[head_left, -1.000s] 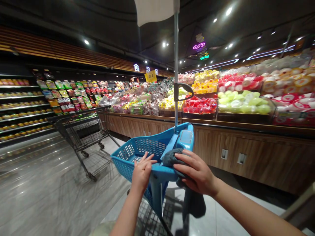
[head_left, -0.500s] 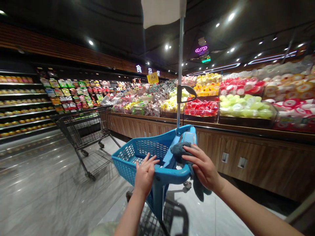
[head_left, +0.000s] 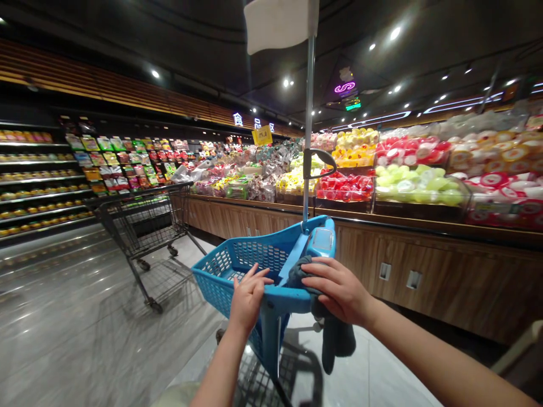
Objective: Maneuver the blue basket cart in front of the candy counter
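In front of me stands a blue shopping cart (head_left: 229, 254) with a perforated plastic basket and a metal pole rising from its side. My left hand (head_left: 248, 297) rests on the near left corner of the rim, fingers stretched out over the basket. A dark grey-blue cloth (head_left: 337, 342) is under my right hand (head_left: 339, 288), whose fingers wrap over it against the near right corner of the handle. Part of the cloth hangs down outside the cart. Just beyond that hand is the flat panel (head_left: 322, 240) on the handle.
A black wire shopping cart (head_left: 148, 226) stands to the left on the tiled floor. Behind the blue cart runs a wood-fronted display counter (head_left: 365, 249) heaped with colourful packaged goods. Stocked shelves (head_left: 38, 181) line the far left wall. A white flag-like sheet (head_left: 280, 25) tops the pole.
My right hand and the cloth have slid nearer along the handle, uncovering more of the flat panel. The cloth hangs lower. My left hand has stayed on the rim.
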`<state>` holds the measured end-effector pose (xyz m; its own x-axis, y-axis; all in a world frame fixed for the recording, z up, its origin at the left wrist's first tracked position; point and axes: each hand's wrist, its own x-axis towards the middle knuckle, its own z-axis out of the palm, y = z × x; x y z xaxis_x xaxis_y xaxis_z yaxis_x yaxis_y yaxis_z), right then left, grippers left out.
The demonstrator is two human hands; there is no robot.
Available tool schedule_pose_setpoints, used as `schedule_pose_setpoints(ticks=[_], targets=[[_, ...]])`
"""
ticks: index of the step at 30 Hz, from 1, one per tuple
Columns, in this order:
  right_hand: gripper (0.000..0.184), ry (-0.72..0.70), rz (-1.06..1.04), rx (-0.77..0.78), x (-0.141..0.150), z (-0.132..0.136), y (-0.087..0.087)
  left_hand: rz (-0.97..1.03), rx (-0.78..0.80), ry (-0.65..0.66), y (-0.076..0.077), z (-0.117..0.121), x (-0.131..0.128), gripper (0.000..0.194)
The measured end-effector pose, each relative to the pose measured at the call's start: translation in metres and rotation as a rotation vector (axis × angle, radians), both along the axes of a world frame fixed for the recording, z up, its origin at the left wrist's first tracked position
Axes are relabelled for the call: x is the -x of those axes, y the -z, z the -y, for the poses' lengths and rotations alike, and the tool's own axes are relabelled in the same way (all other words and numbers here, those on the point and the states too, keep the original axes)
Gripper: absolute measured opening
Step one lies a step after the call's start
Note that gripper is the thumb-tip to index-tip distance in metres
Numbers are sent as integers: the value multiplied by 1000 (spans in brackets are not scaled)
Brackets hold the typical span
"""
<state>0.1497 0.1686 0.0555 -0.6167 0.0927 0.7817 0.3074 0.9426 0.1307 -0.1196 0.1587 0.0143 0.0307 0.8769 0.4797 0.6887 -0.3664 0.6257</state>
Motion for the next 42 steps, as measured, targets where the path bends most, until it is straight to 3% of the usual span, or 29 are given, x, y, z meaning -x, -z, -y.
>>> schedule_pose_setpoints(ticks=[6, 10, 16, 20, 24, 33, 37, 42], targets=[[38, 55, -38, 74, -16, -18, 2, -33, -7, -7, -1, 0, -3, 45], [33, 134, -173, 117, -1, -3, 10, -34, -28, -66, -7, 9, -17, 46], [32, 251, -257, 109, 27, 25, 16, -64, -132, -13, -19, 33, -31, 42], [35, 127, -94, -2, 24, 15, 9, -37, -152, -2, -20, 33, -15, 42], [32, 100, -59, -22, 18, -17, 1, -20, -166, 0, -19, 29, 2, 40], [33, 347, -127, 81, -29, -114, -2, 51, -154, 72, -20, 15, 28, 40], [31, 299, -148, 85, -26, -110, -2, 78, -157, 107, -22, 0, 46, 40], [36, 174, -34, 110, 9, -79, -14, 66, -108, 163, -29, -19, 73, 41]])
